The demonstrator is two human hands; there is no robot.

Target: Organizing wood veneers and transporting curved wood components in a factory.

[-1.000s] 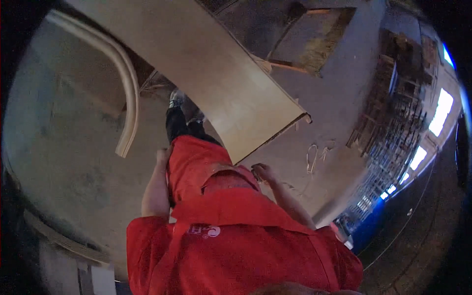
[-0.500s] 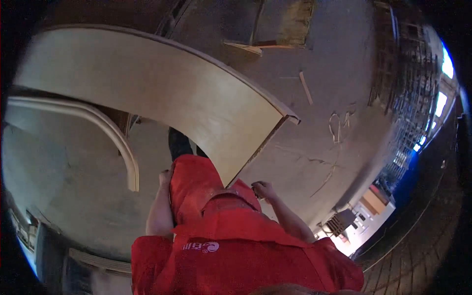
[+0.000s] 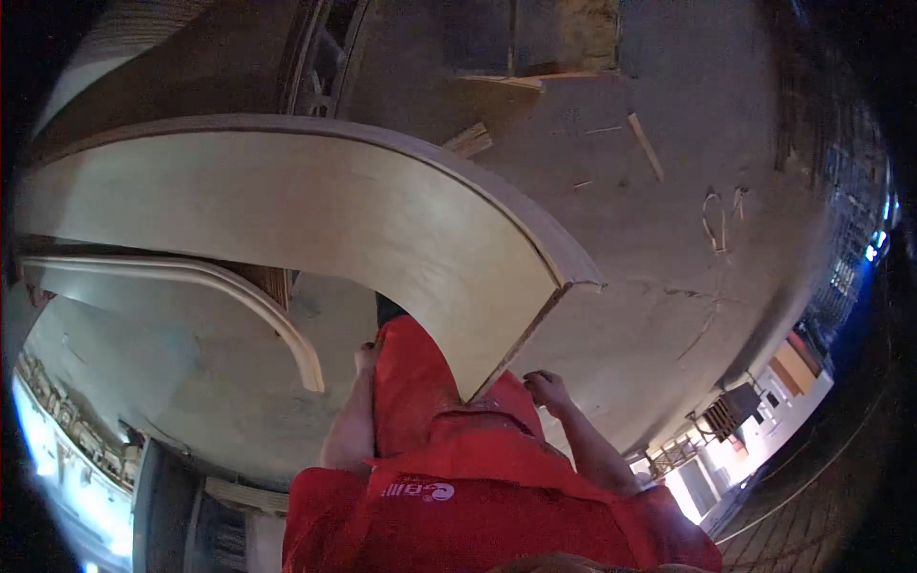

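A wide curved wooden panel (image 3: 382, 205), pale on its face with a raised rim, sweeps from the far left to its cut end in front of my body. Its pointed near corner overlaps my red clothing at the waist. My left hand (image 3: 366, 356) hangs beside my left thigh, apart from the panel; its fingers are mostly hidden. On the other side my right hand (image 3: 544, 390) hangs by my right thigh, fingers curled; whether anything is in them does not show. Left of my left hand runs a pale curved strip (image 3: 253, 293), bent downward at its near end.
On the floor ahead lie a thin wood strip (image 3: 646, 147), a short wood offcut (image 3: 469, 140) and a loop of pale cord or strip (image 3: 714, 222). A large board (image 3: 559, 38) is at the far edge. Dark furniture (image 3: 726, 411) stands at the right.
The view has shifted, so the panel, the curved strip and both hands appear lower and, for the most part, farther right. Both hands still hang by my thighs.
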